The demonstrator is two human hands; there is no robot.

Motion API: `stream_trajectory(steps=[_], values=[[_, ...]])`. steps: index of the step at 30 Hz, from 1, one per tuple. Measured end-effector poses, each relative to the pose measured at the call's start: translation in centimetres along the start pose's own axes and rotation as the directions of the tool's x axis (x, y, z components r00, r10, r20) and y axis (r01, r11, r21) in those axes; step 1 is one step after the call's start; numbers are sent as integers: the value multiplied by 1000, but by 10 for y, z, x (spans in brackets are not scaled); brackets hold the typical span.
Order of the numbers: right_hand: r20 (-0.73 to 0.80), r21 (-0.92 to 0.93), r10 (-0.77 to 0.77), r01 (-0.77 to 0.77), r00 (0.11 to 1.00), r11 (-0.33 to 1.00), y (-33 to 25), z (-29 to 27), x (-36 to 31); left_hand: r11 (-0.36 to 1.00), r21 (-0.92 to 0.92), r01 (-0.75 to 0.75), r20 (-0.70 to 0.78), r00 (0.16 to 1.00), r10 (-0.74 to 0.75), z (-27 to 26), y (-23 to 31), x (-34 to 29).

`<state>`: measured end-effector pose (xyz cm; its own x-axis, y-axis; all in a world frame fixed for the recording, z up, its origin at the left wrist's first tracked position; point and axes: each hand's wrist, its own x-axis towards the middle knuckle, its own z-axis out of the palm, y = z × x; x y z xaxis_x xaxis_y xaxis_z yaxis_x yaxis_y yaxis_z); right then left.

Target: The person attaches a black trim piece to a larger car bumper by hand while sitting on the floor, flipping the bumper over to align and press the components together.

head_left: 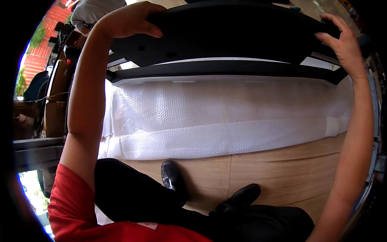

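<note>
A wide black panel [238, 32] with two dark round spots near its left end spans the far side of the view. My left hand [129, 20] grips it at the upper left, the thumb on the near face and the fingertips out of sight. At the other end my right hand [342, 42] pinches the panel's edge, thumb in front and fingers over the top. Just below lies a black frame bar [225, 69] with a pale strip along its near edge. White bubble wrap [201, 109] extends from under this bar toward me.
My two black shoes [171, 177] stand on the wood-patterned floor [282, 165] at the wrap's near edge. Cardboard boxes [56, 92] and a grey metal beam [38, 153] are at the left. Another person in grey [94, 12] is at the far left.
</note>
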<state>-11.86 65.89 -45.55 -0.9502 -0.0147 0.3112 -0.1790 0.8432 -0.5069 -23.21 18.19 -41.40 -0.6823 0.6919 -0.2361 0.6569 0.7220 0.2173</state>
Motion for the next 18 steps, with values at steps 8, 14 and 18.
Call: stream_trajectory(steps=[8, 14, 18], values=[[-347, -221, -429, 372, 834, 902, -81, 59, -40, 997, 83, 3, 3, 1000, -3, 3, -10, -6], [-187, -378, -480, 388, 857, 841, -94, 99, -60, 999, 15, -41, -21, 999, 42, 5, -10, -5], [-153, -441, -462, 358, 874, 823, -92, 108, -59, 999, 21, -31, 0, 1000, 31, 6, -7, -6]])
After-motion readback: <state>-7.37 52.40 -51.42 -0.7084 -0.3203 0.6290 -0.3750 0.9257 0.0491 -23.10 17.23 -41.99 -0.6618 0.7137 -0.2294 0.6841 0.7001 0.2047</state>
